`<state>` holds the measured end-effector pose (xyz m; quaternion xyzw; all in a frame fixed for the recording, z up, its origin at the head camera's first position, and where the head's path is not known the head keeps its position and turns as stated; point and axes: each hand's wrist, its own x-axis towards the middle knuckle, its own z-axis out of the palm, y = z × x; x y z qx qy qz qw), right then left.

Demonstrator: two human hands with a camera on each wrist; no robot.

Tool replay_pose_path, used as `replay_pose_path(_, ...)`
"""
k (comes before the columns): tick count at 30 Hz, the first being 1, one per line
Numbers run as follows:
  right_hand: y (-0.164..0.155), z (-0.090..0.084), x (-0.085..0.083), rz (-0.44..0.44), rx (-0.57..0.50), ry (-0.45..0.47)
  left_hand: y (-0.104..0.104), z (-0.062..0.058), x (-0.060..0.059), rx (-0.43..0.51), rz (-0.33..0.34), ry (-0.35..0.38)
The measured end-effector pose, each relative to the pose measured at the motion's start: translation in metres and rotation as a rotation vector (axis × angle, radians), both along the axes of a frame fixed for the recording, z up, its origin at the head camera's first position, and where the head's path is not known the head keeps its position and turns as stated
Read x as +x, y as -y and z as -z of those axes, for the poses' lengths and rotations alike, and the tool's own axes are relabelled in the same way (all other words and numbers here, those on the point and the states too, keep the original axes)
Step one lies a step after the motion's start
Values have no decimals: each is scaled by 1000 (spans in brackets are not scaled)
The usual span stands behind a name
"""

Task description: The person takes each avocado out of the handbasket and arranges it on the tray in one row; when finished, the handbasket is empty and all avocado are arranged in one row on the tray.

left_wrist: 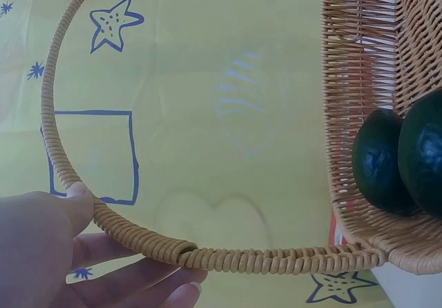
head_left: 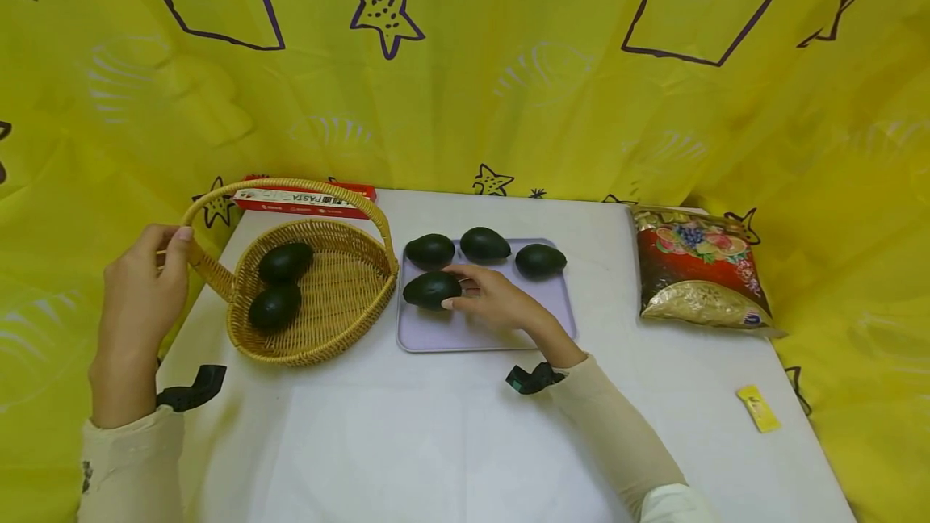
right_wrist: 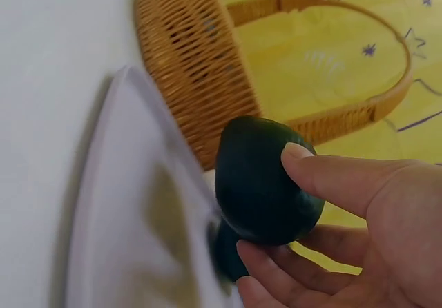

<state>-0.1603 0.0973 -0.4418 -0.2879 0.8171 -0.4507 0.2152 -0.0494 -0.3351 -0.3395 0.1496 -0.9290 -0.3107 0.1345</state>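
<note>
Far left: left hand (head_left: 141, 289), beige sleeve (head_left: 131, 466), black wrist mount (head_left: 192, 390) at the cuff. Hand grips the left side of the woven handle (head_left: 320, 186); left wrist view has the thumb on one side of the handle, fingers round the other. Handle arches over a wicker basket (head_left: 345, 289) on the white table (head_left: 363, 442). In the basket, along its left side, two dark green avocados: rear avocado (head_left: 286, 263) and front avocado (head_left: 274, 307), touching or nearly so, can't tell. Behind the basket, red-and-white pasta box (head_left: 298, 201), lettering upside down, partly crossed by the handle.

Just right of the basket: pale lilac tray (head_left: 501, 337). Three more avocados toward its back edge: left one (head_left: 429, 250), middle one (head_left: 484, 244), right one (head_left: 541, 261), this last slightly nearer the front. Held avocado (head_left: 429, 291) is over the tray's left part, in front of the left one; contact with the tray unclear. Right hand (head_left: 494, 297) comes in from the right and holds it, thumb on one side, fingers on the other.

Well right of the tray, red-and-gold bag (head_left: 697, 265), fruit print, lying on the table. Farthest right, nearer the front edge: small yellow packet (head_left: 758, 408). Yellow curtain (head_left: 465, 103) behind, starfish and shell prints.
</note>
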Motion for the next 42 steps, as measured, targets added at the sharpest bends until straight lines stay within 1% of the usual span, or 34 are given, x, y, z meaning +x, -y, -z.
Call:
replay_pose_path(6,2,13,-4,34,-9,20,0,1,0,-15,3,-7)
replay_pose_path(11,6,20,-6,58,10,36,-1,0,-1,-12,5,0)
replay_pose_path(18,11,19,-6,83,54,40,-2,0,-2,-7,8,4)
replay_pose_path(28,12,24,-9,83,83,29,0,2,-1,-6,2,-2)
replay_pose_path(34,10,23,-8,64,74,12,0,2,0,-13,3,-4)
replay_pose_path(42,10,24,-8,52,79,28,1,2,0,-5,-1,-5)
